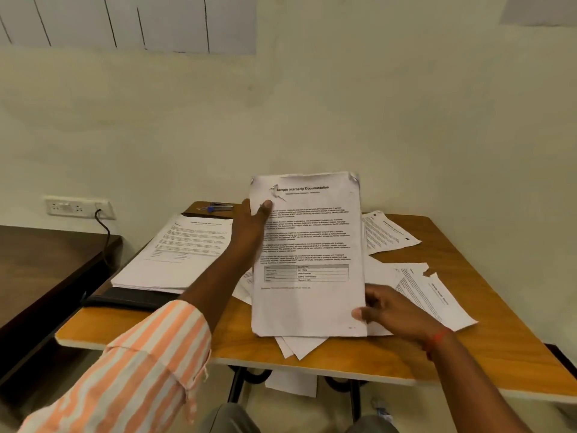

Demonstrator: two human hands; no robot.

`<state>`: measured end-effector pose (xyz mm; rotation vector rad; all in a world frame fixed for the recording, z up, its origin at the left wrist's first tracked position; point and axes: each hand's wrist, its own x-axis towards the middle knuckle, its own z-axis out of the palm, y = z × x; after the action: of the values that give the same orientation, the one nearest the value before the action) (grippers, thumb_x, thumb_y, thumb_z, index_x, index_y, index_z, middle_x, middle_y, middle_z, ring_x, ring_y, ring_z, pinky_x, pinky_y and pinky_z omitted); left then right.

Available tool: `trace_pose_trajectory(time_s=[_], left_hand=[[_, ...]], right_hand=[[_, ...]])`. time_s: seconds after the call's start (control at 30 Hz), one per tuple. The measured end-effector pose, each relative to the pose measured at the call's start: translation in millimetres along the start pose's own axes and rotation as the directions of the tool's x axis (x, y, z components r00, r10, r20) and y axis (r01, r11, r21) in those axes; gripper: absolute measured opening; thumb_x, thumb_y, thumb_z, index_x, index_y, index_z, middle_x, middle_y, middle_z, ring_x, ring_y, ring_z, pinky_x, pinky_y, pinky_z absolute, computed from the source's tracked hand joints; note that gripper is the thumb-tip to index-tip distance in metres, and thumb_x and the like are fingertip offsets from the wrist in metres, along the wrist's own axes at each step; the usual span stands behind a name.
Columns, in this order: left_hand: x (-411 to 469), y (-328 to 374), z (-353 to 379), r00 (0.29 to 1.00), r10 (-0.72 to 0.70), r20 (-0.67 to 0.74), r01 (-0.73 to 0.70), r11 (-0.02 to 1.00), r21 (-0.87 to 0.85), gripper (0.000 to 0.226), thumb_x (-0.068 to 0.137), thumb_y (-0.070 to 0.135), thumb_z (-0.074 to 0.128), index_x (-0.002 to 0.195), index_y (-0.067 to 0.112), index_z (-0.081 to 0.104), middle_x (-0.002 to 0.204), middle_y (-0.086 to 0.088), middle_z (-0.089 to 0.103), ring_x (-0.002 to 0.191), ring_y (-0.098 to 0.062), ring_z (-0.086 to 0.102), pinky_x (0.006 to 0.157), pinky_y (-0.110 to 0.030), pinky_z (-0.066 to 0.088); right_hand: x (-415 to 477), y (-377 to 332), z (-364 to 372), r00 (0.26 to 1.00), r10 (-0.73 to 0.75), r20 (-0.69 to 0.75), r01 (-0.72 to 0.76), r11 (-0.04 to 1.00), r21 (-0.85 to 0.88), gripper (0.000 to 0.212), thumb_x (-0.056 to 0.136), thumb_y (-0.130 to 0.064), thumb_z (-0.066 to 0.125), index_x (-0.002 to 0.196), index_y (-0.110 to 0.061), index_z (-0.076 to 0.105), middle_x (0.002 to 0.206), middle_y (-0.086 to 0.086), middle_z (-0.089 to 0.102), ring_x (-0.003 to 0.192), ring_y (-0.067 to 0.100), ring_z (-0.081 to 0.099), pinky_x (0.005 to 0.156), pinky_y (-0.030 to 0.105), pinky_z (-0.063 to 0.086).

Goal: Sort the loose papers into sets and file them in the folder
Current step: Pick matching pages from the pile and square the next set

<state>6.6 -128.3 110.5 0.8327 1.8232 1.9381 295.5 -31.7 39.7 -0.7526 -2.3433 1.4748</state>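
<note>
Centrally, a wooden table (468,354) bears a black folder (125,296) at its left, with a neat paper stack (175,254) on top. A sheaf of papers (309,245) stands upright over the middle, above scattered loose sheets (437,292). The left hand (249,223) grips the sheaf's upper left edge; the right hand (387,307) pinches its lower right corner.

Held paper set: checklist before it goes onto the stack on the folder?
1. Left hand grips the held set at its upper left edge: ok.
2. Right hand grips its lower right edge: ok.
3. Set's top corners flat: not ok, crumpled.
4. Stack on the black folder unobstructed: ok.
5. Loose sheets all gathered: not ok, several lie on the table, and a fallen sheet lies on the floor beneath.
6. Set complete: cannot tell.
</note>
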Motion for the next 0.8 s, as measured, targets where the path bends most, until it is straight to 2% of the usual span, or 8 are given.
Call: trace_pose_trajectory(time_s=[0.07,0.13,0.23,0.33,0.43,0.63,0.73,0.8], left_hand=[[-9,13,2,0.990,0.139,-0.011,-0.138,0.988,0.069,0.040,0.097,0.050,0.059,0.121,0.019,0.054,0.114,-0.003,0.066,0.099,-0.018,0.067,0.077,-0.035,0.058],[-21,28,7,0.968,0.249,-0.019,-0.246,0.965,0.089,0.036,0.098,0.048,0.059,0.114,0.016,0.054,0.104,-0.002,0.066,0.092,-0.015,0.067,0.072,-0.029,0.058],[-36,47,13,0.931,0.361,-0.047,-0.355,0.930,0.094,0.033,0.098,0.047,0.059,0.107,0.017,0.052,0.098,0.000,0.064,0.088,-0.012,0.067,0.069,-0.025,0.059],[-42,58,11,0.902,0.418,-0.104,-0.416,0.908,0.047,0.020,0.099,0.045,0.059,0.102,0.027,0.050,0.097,0.004,0.063,0.086,-0.007,0.066,0.067,-0.020,0.058],[-44,46,6,0.891,0.446,-0.088,-0.448,0.894,-0.009,0.012,0.100,0.040,0.059,0.100,0.035,0.048,0.099,0.002,0.063,0.084,-0.003,0.066,0.068,-0.020,0.057],[-51,-5,6,0.931,0.358,-0.066,-0.361,0.932,-0.043,0.023,0.100,0.033,0.056,0.114,0.016,0.047,0.103,0.001,0.064,0.086,-0.005,0.069,0.065,-0.018,0.057],[-51,-15,6,0.923,0.373,-0.096,-0.379,0.925,-0.043,0.022,0.097,0.042,0.056,0.109,0.025,0.047,0.105,0.002,0.065,0.091,-0.009,0.070,0.070,-0.025,0.060],[-52,-15,8,0.917,0.385,-0.103,-0.391,0.919,-0.046,0.018,0.097,0.043,0.054,0.106,0.029,0.047,0.104,0.005,0.065,0.090,-0.006,0.069,0.070,-0.025,0.060]], right_hand=[[8,-18,-4,0.988,-0.082,-0.129,0.103,0.980,0.169,0.032,0.096,-0.019,0.065,0.127,-0.026,0.062,0.125,-0.012,0.069,0.117,0.013,0.065,0.098,0.038,0.056],[16,-42,-6,0.948,-0.131,-0.289,0.214,0.936,0.278,0.034,0.092,-0.021,0.068,0.126,-0.021,0.062,0.123,-0.006,0.071,0.113,0.016,0.068,0.096,0.046,0.056],[30,-75,-7,0.876,-0.166,-0.452,0.334,0.886,0.322,0.038,0.087,-0.025,0.073,0.124,-0.020,0.064,0.117,-0.001,0.073,0.106,0.022,0.071,0.091,0.048,0.058],[39,-95,-6,0.801,-0.182,-0.571,0.396,0.875,0.278,0.038,0.085,-0.031,0.075,0.121,-0.022,0.065,0.111,-0.002,0.075,0.098,0.023,0.073,0.081,0.045,0.061],[42,-90,2,0.781,-0.191,-0.595,0.413,0.872,0.263,0.038,0.081,-0.035,0.075,0.116,-0.023,0.066,0.107,-0.004,0.075,0.095,0.021,0.074,0.078,0.042,0.062],[45,-58,27,0.805,-0.102,-0.585,0.345,0.882,0.322,0.046,0.079,-0.042,0.073,0.121,-0.025,0.064,0.106,-0.006,0.075,0.096,0.017,0.073,0.074,0.030,0.061],[46,-54,33,0.791,-0.079,-0.607,0.331,0.889,0.316,0.050,0.081,-0.043,0.071,0.126,-0.024,0.062,0.110,-0.006,0.073,0.095,0.016,0.071,0.066,0.022,0.058],[47,-54,33,0.778,-0.078,-0.624,0.338,0.888,0.311,0.049,0.084,-0.041,0.069,0.128,-0.022,0.060,0.112,-0.005,0.071,0.096,0.014,0.070,0.064,0.019,0.057]])
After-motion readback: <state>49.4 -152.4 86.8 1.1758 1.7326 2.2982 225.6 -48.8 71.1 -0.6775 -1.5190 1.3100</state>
